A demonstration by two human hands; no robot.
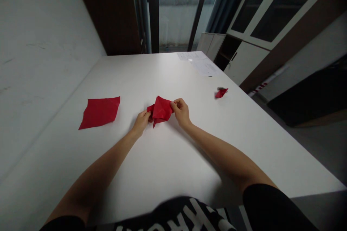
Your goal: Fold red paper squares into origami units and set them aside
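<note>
Currently, the person's left hand (141, 122) and right hand (181, 112) are holding a folded red paper sheet (162, 110) between them, over the middle of the white worktop (168, 162). The fingers (175, 104) of both hands are closed, pinching its opposite sides. A flat red sheet (99, 112) is lying well apart at 9 o'clock from the hands. A crumpled red scrap (221, 93) is resting at 3 o'clock, touching a small grey disc (221, 88). Printed papers (202, 63) are lying at 1 o'clock, by the worktop's far edge.
</note>
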